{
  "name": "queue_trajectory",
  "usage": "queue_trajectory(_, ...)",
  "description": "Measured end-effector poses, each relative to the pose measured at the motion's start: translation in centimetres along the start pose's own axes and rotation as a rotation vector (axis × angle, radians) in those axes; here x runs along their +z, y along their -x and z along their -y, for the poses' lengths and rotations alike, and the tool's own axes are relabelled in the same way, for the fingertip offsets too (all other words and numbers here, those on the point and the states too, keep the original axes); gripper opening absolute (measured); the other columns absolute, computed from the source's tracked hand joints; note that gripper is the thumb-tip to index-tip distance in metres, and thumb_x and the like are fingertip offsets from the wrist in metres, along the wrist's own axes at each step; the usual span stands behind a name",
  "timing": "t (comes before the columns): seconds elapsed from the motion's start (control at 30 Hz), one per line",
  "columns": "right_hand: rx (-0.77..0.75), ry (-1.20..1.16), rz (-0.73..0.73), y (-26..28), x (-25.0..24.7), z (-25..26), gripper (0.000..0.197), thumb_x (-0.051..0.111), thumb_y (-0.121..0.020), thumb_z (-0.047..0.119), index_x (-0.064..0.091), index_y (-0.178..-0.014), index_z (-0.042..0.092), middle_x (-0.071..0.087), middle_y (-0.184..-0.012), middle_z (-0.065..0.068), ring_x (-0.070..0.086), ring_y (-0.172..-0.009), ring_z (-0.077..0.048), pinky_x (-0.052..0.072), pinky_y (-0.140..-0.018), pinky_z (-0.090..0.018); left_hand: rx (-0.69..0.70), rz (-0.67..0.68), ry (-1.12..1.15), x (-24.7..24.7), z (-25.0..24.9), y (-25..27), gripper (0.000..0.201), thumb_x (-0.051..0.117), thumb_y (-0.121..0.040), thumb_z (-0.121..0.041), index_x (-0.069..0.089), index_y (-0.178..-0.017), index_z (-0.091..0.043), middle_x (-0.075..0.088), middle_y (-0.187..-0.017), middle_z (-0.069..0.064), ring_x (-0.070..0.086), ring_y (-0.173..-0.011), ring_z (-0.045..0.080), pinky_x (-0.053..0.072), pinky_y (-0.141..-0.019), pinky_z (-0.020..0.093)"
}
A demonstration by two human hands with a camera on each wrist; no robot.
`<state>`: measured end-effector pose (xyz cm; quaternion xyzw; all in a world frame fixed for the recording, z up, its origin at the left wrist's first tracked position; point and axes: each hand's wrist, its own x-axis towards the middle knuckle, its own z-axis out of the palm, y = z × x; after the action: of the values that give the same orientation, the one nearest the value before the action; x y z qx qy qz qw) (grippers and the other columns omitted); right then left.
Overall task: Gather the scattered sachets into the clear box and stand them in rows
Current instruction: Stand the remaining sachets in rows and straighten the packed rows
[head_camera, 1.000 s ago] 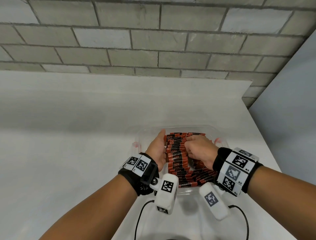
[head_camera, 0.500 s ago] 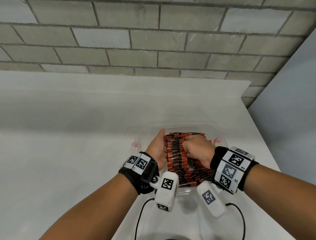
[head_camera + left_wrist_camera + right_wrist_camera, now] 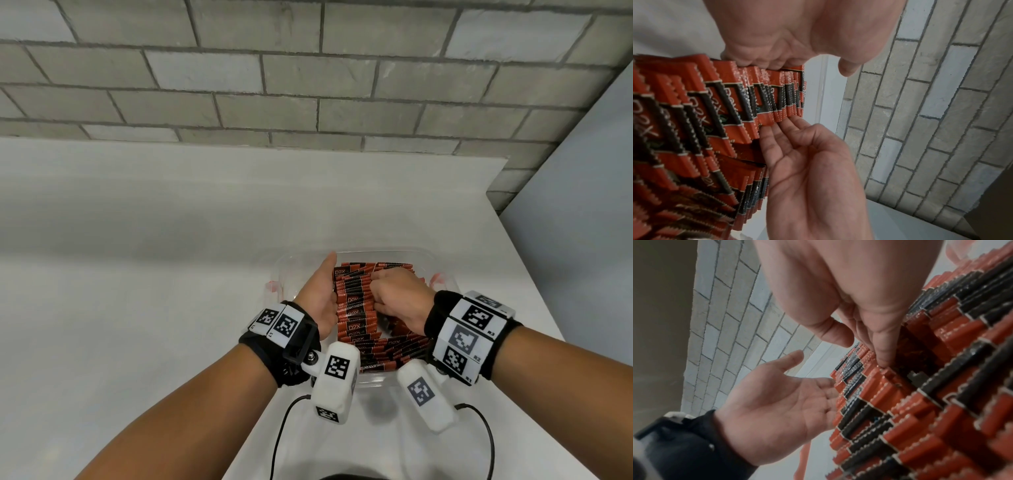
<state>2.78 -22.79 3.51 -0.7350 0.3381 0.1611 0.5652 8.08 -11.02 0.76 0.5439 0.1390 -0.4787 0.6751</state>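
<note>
Both hands are down inside the clear box (image 3: 356,255), working a row of red-and-black sachets (image 3: 354,308) from either side. Her or his left hand (image 3: 320,294) lies flat and spread, fingers straight, palm set against the left edge of the row like a bookend; the left wrist view shows those fingers (image 3: 777,134) touching the ends of the packets. Opposite it, the right hand (image 3: 399,296) is curled, fingertips (image 3: 885,360) pushing down into the tops of the sachets, apparently parting or tucking them rather than lifting one out. I cannot tell whether a single packet is pinched there.

Nearly all the sachets seem to be in the box already, which sits on the white tabletop (image 3: 137,308) close to the person. One row stands fairly neat between the hands; nearer the right wrist, more sachets lean and overlap in a looser heap.

To do this step well, I would keep the left palm firm and upright so the row has something to square against, then press with the right fingers in short, even pushes along its length. Push too hard in one spot and the thin packets will likely fan out or topple sideways. The leaning ones want lifting upright in small batches, not shoved.
</note>
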Motion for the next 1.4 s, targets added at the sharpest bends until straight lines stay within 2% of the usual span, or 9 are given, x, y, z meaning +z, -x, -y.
queue_trajectory(0.07, 0.013, 0.001, 0.013, -0.1, -0.2, -0.1, 0.027, 0.041, -0.083, -0.003, 0.060, -0.101, -0.010, 0.057, -0.074, -0.009, 0.056, -0.071, -0.024, 0.053, -0.085, -0.047, -0.004, -0.038, -0.029, 0.1, 0.0, -0.1, 0.056, 0.032, -0.099, -0.057, 0.063, -0.098, -0.010, 0.073, -0.083, 0.008, 0.063, -0.089, 0.020, 0.049, -0.077, 0.033)
queue_trajectory(0.17, -0.025, 0.053, -0.076, -0.1, -0.5, 0.0, 0.021, 0.043, -0.087, 0.001, 0.061, -0.093, -0.008, 0.063, -0.084, -0.021, 0.063, -0.078, -0.032, 0.053, -0.087, -0.049, 0.005, -0.137, -0.048, -0.1, -0.2, -0.1, 0.067, 0.034, -0.097, -0.060, 0.045, -0.136, -0.006, 0.047, -0.141, 0.016, 0.040, -0.134, 0.025, 0.034, -0.109, 0.038)
queue_trajectory(0.3, -0.097, 0.087, -0.204, -0.3, -1.4, 0.6, 0.016, 0.046, -0.094, 0.008, 0.060, -0.102, 0.006, 0.065, -0.096, -0.012, 0.064, -0.094, -0.027, 0.055, -0.088, -0.039, 0.022, -0.172, -0.030, -0.2, -0.6, -0.4, 0.076, 0.031, -0.097, -0.060, 0.026, -0.148, -0.004, 0.026, -0.156, 0.016, 0.017, -0.146, 0.027, 0.016, -0.118, 0.041)
queue_trajectory(0.53, -0.086, 0.068, -0.179, -1.1, -1.5, 1.5, 0.029, 0.046, -0.093, 0.005, 0.055, -0.117, -0.007, 0.065, -0.103, -0.020, 0.062, -0.081, -0.019, 0.053, -0.091, -0.045, 0.038, -0.166, -0.028, -0.4, -0.9, -1.1, 0.074, 0.030, -0.099, -0.058, 0.029, -0.146, 0.000, 0.029, -0.154, 0.018, 0.019, -0.146, 0.028, 0.018, -0.116, 0.040)
queue_trajectory(0.7, -0.123, 0.120, -0.154, -1.3, -1.8, 1.1, 0.032, 0.047, -0.096, 0.011, 0.055, -0.126, 0.009, 0.062, -0.102, -0.003, 0.064, -0.091, -0.017, 0.055, -0.088, -0.033, 0.032, -0.187, -0.008, -0.4, -1.0, -1.3, 0.080, 0.031, -0.097, -0.062, 0.018, -0.151, -0.006, 0.026, -0.156, 0.016, 0.015, -0.147, 0.028, 0.015, -0.117, 0.042)
queue_trajectory(0.97, -0.132, 0.121, -0.154, -1.3, -2.1, 0.9, 0.028, 0.046, -0.097, 0.007, 0.056, -0.123, 0.007, 0.063, -0.107, -0.008, 0.063, -0.097, -0.021, 0.055, -0.087, -0.032, 0.036, -0.157, 0.014, -0.6, -1.0, -1.3, 0.077, 0.032, -0.098, -0.059, 0.020, -0.150, -0.004, 0.031, -0.153, 0.018, 0.025, -0.144, 0.028, 0.023, -0.115, 0.040)
queue_trajectory(1.13, -0.128, 0.243, -0.118, -1.0, -1.6, 0.5, 0.018, 0.045, -0.097, 0.010, 0.060, -0.096, 0.021, 0.065, -0.096, -0.002, 0.063, -0.097, -0.022, 0.052, -0.094, -0.039, 0.027, -0.145, 0.014, -0.2, -1.0, -0.6, 0.048, 0.032, -0.100, -0.053, 0.052, -0.099, -0.010, 0.059, -0.111, 0.016, 0.058, -0.100, 0.023, 0.045, -0.075, 0.034)
queue_trajectory(1.2, -0.140, 0.254, -0.121, -1.0, -1.3, 0.6, 0.020, 0.044, -0.097, 0.013, 0.060, -0.109, 0.018, 0.064, -0.100, 0.000, 0.061, -0.102, -0.021, 0.048, -0.098, -0.040, 0.013, -0.161, 0.019, 0.1, -1.1, -0.1, 0.047, 0.032, -0.100, -0.053, 0.047, -0.079, -0.013, 0.059, -0.094, 0.013, 0.058, -0.087, 0.022, 0.043, -0.063, 0.032)
queue_trajectory(1.4, -0.141, 0.366, -0.143, -1.3, -1.2, 1.0, 0.042, 0.042, -0.096, 0.016, 0.046, -0.138, 0.015, 0.055, -0.132, -0.006, 0.053, -0.119, -0.022, 0.042, -0.105, -0.039, 0.012, -0.125, 0.042, 0.3, -1.2, 0.6, 0.050, 0.033, -0.101, -0.052, 0.045, -0.076, -0.010, 0.061, -0.091, 0.012, 0.059, -0.085, 0.022, 0.046, -0.067, 0.031)
